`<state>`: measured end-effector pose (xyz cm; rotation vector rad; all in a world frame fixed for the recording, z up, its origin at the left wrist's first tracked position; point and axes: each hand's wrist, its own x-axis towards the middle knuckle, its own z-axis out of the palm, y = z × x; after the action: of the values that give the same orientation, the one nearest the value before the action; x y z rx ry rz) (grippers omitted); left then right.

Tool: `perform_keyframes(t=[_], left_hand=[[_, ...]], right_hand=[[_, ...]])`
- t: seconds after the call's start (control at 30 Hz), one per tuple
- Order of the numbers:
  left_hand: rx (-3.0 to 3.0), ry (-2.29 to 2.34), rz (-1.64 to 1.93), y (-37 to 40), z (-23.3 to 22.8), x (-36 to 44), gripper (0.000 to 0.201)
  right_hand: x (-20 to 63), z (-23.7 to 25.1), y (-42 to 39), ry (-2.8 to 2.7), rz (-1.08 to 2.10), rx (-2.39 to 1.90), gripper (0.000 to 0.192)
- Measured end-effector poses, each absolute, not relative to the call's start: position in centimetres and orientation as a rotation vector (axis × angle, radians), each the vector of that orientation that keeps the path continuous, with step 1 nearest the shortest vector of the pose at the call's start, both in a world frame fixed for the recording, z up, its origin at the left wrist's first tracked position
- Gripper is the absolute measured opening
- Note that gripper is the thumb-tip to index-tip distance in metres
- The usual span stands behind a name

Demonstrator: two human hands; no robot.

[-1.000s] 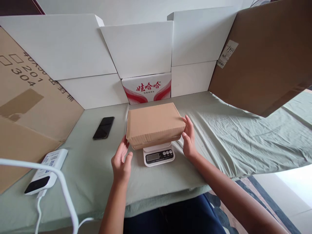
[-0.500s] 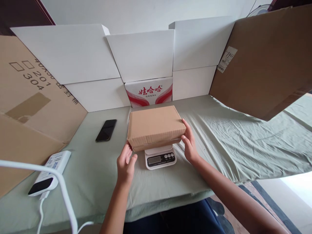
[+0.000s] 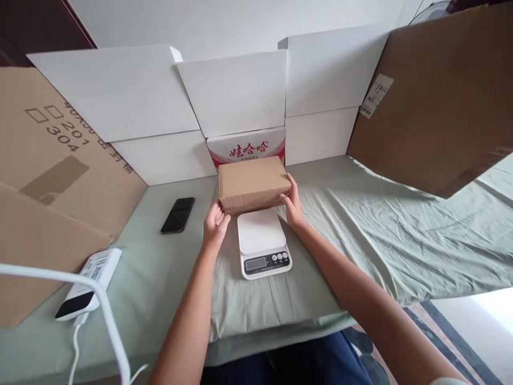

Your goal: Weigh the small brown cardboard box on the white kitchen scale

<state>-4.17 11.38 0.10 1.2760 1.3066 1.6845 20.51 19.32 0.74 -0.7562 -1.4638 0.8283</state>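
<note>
Between my two hands is a closed brown cardboard box (image 3: 254,182), just behind a white digital kitchen scale (image 3: 262,235). My left hand (image 3: 215,222) grips the box at its near left corner, with the fingers curled against its side. At the right end, my right hand (image 3: 293,203) has its thumb on the front face and its fingers along the side. The scale's bare white platform shows, and its dark display faces me with no readable digits. I cannot tell whether the box's underside touches the cloth.
A black phone (image 3: 178,215) lies left of the box. Further left are a white power strip (image 3: 90,283) and a white cable (image 3: 106,315). White boxes (image 3: 236,96), a red-and-white printed carton (image 3: 250,145) and large cardboard panels (image 3: 433,101) surround the green cloth (image 3: 380,230).
Both hands have carried the cardboard box away from me, off the scale to the space behind it. The scale's platform has come into view. The camera view has shifted slightly.
</note>
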Motion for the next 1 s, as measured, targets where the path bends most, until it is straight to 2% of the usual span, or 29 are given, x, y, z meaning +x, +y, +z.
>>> perform_keyframes(t=[0.47,0.67,1.0], left_hand=[[1.214,1.293,1.647,12.2,-1.3,-5.0,0.082],[1.149,1.44,1.805,11.9,-2.2,-7.6,0.081],[1.117,1.356,1.687,12.1,-2.1,-6.7,0.086]], right_hand=[[20.4,-0.8,20.0,-1.436,0.897,-0.81,0.08],[21.7,-2.1,20.9,-1.307,0.835,-0.917,0.079],[21.2,-1.2,20.4,-1.39,1.033,-0.872,0.086]])
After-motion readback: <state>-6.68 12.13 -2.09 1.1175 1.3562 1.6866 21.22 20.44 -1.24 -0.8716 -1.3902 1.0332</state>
